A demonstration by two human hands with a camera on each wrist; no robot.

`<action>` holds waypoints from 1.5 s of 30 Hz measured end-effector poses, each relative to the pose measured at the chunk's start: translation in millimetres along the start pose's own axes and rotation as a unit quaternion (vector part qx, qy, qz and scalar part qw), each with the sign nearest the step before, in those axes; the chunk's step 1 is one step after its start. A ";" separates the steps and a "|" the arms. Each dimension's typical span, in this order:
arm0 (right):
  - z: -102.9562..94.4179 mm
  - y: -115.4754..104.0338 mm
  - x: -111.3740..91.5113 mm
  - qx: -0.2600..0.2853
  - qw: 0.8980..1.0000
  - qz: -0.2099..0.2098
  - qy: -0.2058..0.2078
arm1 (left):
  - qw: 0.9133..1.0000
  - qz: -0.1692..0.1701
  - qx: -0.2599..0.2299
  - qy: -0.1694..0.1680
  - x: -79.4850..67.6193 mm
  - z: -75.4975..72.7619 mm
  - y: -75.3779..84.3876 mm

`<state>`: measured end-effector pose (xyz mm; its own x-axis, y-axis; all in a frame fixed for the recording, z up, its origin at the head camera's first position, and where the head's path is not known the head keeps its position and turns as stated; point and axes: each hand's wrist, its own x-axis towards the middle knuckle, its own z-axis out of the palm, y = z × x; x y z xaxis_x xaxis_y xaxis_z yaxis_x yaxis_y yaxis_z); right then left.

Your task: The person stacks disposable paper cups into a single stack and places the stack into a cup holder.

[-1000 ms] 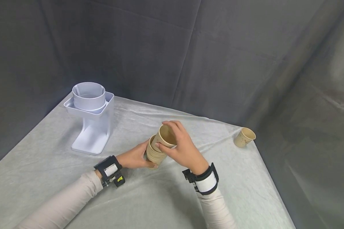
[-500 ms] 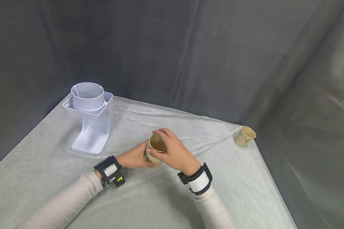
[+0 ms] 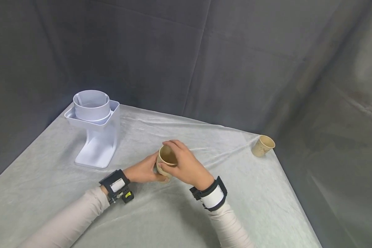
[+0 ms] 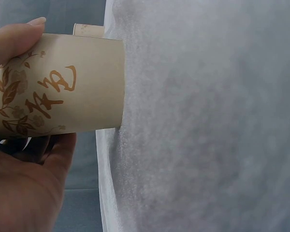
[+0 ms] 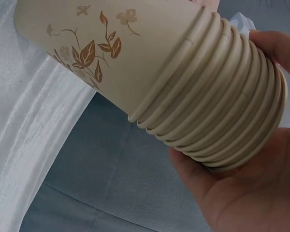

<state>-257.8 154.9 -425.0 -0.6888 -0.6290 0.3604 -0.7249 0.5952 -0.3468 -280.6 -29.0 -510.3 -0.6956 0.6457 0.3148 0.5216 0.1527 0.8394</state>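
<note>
A nested stack of beige paper cups (image 3: 163,173) is tilted between both hands above the cloth. My left hand (image 3: 144,170) grips the lower part of the stack, its thumb lying on the printed wall of the bottom cup (image 4: 87,89) in the left wrist view. Around the rim at the mouth of the stack, my right hand (image 3: 189,167) curls its thumb and fingers. Several rolled rims (image 5: 217,92) show close together in the right wrist view. The inside of the top cup is partly hidden by the right hand.
A single paper cup (image 3: 262,147) stands at the far right corner of the cloth-covered table (image 3: 136,220). Left of the hands is a white stand (image 3: 96,151) with a round holder (image 3: 92,109) on top. Dark grey curtains (image 3: 142,55) hang behind.
The right hand has moved left and down, bringing the cup it held apart into the stack. The left hand has kept its hold with little motion.
</note>
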 end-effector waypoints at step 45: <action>-49.0 98.7 -52.9 -0.030 0.992 0.103 0.063 | 0.999 0.006 0.007 0.038 2.1 4.3 -2.9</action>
<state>-293.1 271.4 -435.9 -0.8144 -0.4259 0.3941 -0.5654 0.7350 -0.3742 -281.4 -24.9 -514.0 -0.7246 0.5889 0.3581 0.5363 0.1554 0.8296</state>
